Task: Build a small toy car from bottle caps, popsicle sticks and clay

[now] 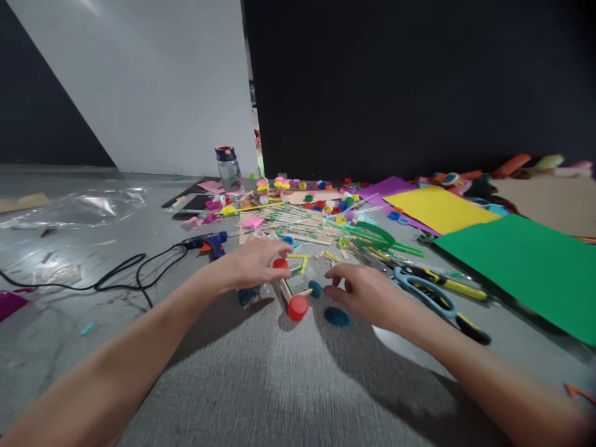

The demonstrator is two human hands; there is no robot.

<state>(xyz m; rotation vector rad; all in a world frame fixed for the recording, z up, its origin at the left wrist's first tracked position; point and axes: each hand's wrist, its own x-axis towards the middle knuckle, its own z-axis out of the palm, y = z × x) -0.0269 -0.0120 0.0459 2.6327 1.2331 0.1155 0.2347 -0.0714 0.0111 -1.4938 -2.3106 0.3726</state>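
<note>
A small piece made of craft sticks (285, 292) has a red cap (297, 307) at its near end and another red cap (280, 264) at its far end. My left hand (249, 264) holds the far end, thumb and fingers around that cap. A short stick leads right from the near cap to a small teal disc (315, 288). My right hand (361, 288) is just right of this disc, fingers bent and apart, nothing visible between them. A larger teal oval (336, 316) lies on the table below it. Another dark teal piece (248, 295) is under my left wrist.
A blue glue gun (214, 243) with a black cord lies left. Scissors (426, 292) and yellow-black tools lie right, beside green paper (526, 267). Loose sticks (298, 223), bottle caps and a water bottle (229, 171) are farther back. Upright panels stand behind.
</note>
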